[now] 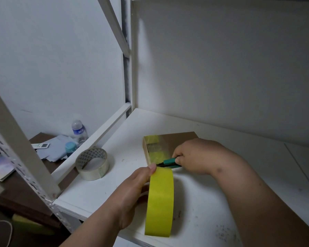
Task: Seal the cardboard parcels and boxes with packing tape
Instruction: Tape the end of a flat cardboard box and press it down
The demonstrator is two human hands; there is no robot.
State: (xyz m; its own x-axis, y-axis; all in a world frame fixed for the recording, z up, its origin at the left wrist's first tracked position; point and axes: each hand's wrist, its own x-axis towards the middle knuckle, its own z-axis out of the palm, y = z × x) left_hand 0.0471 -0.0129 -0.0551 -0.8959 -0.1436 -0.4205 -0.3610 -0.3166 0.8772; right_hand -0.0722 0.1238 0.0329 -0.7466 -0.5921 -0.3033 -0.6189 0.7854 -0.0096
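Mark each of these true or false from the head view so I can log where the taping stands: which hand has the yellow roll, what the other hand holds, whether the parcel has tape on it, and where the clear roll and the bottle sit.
1. The left hand holds the yellow tape roll. True.
2. The right hand holds nothing. False: its fingers grip a green-handled cutter at the tape.
3. The cardboard parcel already carries yellow tape at its left end. True.
4. The clear tape roll sits on top of the parcel. False: it lies on the white shelf, left of the parcel and apart from it.
5. The water bottle stands on the white shelf. False: it is beyond the shelf's rail, on the lower surface at left.
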